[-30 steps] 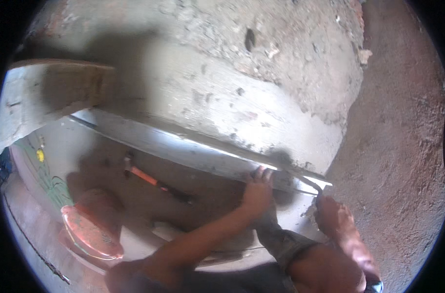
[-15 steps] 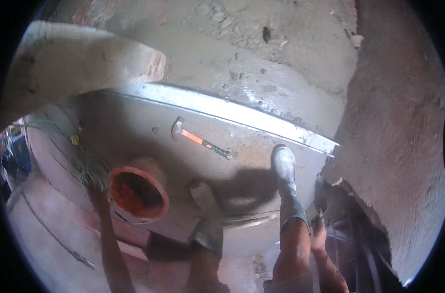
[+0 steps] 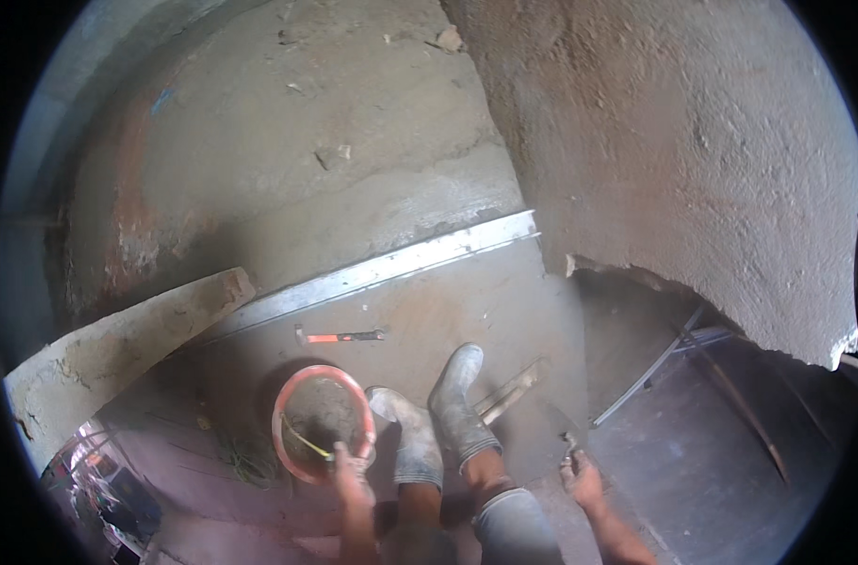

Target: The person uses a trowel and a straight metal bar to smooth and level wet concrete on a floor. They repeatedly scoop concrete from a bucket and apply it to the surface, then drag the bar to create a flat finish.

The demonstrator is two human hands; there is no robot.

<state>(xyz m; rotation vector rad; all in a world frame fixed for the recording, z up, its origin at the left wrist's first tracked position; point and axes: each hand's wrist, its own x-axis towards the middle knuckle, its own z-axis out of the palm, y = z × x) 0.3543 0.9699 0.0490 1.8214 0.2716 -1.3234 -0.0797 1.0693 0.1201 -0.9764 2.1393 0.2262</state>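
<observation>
Orange beside our boots (image 3: 459,405), the bucket (image 3: 278,417) of grey mix (image 3: 321,405) is now steadied, our left hand (image 3: 354,478) having moved from its left to grasp its rim (image 3: 318,371) or handle (image 3: 303,437), while our right hand (image 3: 582,478) grips a trowel (image 3: 557,421).

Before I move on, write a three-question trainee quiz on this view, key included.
1. Multiple choice: which hand is at the round orange bucket? A: left. B: right. C: neither.
2. True or false: the claw hammer with the orange-and-black handle lies between the long silver metal bar and the bucket.
3. Fill in what is worn here: a pair of tall, dusty grey ____.
Key: 1, A, the left hand; 2, true; 3, boots.
</observation>
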